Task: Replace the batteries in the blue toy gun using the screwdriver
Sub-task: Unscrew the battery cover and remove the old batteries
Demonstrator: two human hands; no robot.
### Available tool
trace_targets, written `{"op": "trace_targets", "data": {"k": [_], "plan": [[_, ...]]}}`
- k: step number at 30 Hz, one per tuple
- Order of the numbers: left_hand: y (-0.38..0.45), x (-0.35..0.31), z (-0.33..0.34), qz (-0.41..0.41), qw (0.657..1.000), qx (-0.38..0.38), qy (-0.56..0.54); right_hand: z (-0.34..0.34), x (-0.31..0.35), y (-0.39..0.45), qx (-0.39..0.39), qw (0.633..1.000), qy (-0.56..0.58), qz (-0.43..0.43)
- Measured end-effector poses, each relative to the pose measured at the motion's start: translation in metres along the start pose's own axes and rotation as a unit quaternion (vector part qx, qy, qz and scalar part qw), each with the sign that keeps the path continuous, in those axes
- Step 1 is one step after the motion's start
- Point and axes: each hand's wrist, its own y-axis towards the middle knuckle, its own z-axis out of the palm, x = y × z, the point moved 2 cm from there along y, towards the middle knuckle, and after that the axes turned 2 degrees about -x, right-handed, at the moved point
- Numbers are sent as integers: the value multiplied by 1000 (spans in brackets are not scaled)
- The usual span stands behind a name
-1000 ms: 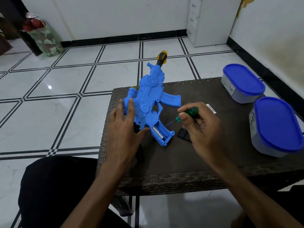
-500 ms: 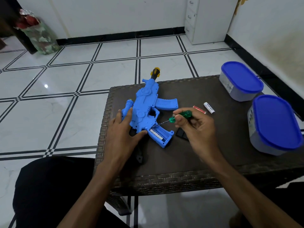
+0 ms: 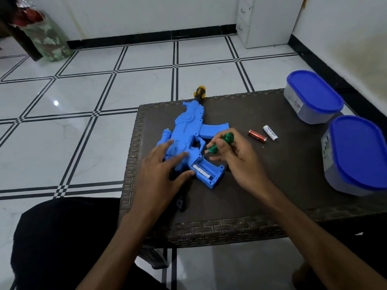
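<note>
The blue toy gun [image 3: 188, 130] lies on the dark woven table [image 3: 261, 191], its yellow-and-black muzzle past the far edge. Its battery compartment [image 3: 206, 169] is uncovered and a white battery lies inside. My left hand [image 3: 161, 174] presses on the gun's rear with straight fingers. My right hand [image 3: 232, 155] grips the green-handled screwdriver [image 3: 219, 142], whose tip reaches into the top of the compartment. A red battery [image 3: 257, 136] and a white battery [image 3: 270, 132] lie loose on the table to the right.
Two grey tubs with blue lids [image 3: 313, 97] [image 3: 356, 155] stand at the table's right side. A small black piece [image 3: 181, 203] lies near the front edge by my left wrist. White tiled floor surrounds the table; a white cabinet [image 3: 263, 21] stands behind.
The gun has been lowered flat onto the table. My right hand turned the screwdriver more upright, its tip now in the compartment. The two loose batteries have come into sight.
</note>
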Motion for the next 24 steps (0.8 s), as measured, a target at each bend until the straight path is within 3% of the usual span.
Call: {"op": "trace_targets", "data": {"k": [19, 24], "plan": [[-4, -6, 4, 66, 996, -2, 52, 5, 7, 18, 26, 998, -52, -7], [-5, -5, 5, 57, 998, 6, 36, -5, 10, 12, 23, 999, -16, -16]]}}
